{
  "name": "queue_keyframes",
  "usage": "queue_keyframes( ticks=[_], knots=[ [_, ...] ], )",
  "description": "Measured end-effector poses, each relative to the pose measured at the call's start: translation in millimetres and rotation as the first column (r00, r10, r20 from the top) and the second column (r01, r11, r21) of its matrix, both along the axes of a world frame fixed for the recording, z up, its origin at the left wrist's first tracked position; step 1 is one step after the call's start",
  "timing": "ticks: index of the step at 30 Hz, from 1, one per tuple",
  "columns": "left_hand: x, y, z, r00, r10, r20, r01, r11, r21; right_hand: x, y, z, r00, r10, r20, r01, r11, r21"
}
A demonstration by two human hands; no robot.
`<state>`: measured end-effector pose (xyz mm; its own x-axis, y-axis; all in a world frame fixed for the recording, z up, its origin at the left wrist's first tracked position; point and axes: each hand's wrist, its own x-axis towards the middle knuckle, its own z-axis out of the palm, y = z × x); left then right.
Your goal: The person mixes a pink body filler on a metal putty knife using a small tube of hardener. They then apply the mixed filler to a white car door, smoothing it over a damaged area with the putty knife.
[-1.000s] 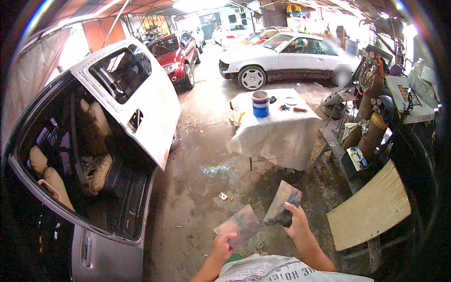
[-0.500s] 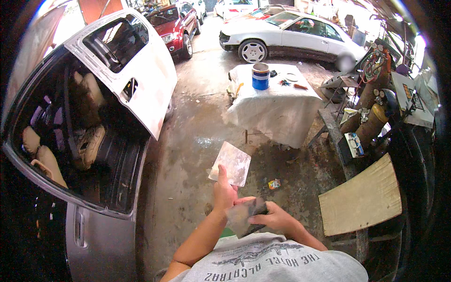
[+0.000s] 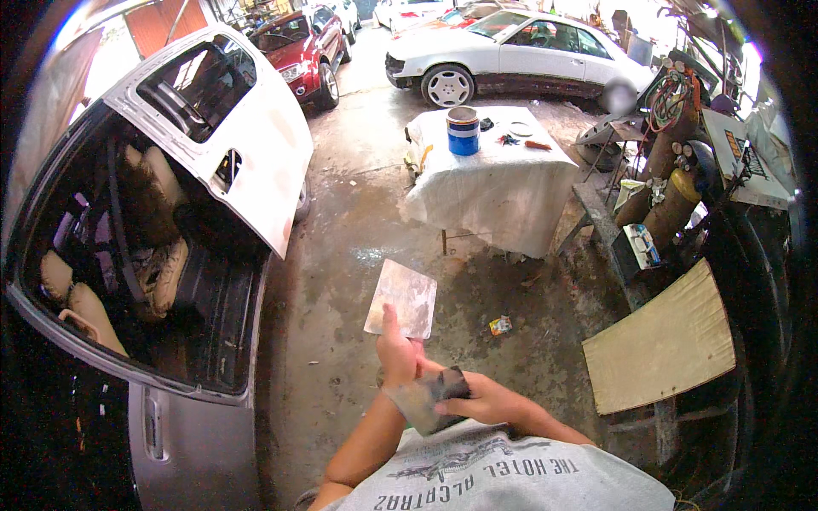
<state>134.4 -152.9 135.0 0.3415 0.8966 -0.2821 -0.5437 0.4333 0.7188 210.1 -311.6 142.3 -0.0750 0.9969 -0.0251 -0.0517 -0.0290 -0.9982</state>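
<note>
My left hand (image 3: 395, 354) grips a flat, pale square plate (image 3: 406, 294) by its near edge, the thumb lying on its smeared top face. Just below and to the right, my right hand (image 3: 487, 399) is wrapped round a wide scraper (image 3: 417, 405) with a dark grip and a thin greyish blade, slightly blurred. The blade points left, across my left wrist, and I cannot tell whether it touches. Both hands are close together in front of the grey shirt.
At left stands a pickup body (image 3: 200, 443) with an open white door (image 3: 264, 170). Ahead, a covered table (image 3: 486, 204) carries a blue can (image 3: 463, 132). A curved tan panel (image 3: 660, 341) and gas cylinders (image 3: 682, 192) are at right. A small wrapper (image 3: 500, 325) lies on the floor.
The plate and both hands have shifted a little to the left. The scraper has swung left and is now over my left wrist. My grip on both things stays the same.
</note>
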Motion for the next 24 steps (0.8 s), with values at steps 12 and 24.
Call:
queue_keyframes(
  ticks=[12, 24],
  knots=[
    [-48, 25, -80, 0.863, -0.272, -0.425, 0.497, 0.604, 0.623, -21, 40, 36, 0.573, -0.481, 0.663, -0.191, 0.709, 0.679],
    [-116, 48, -43, 0.889, -0.431, -0.156, 0.458, 0.835, 0.305, -60, 137, -6, 0.654, -0.487, 0.58, 0.176, 0.842, 0.51]
  ],
)
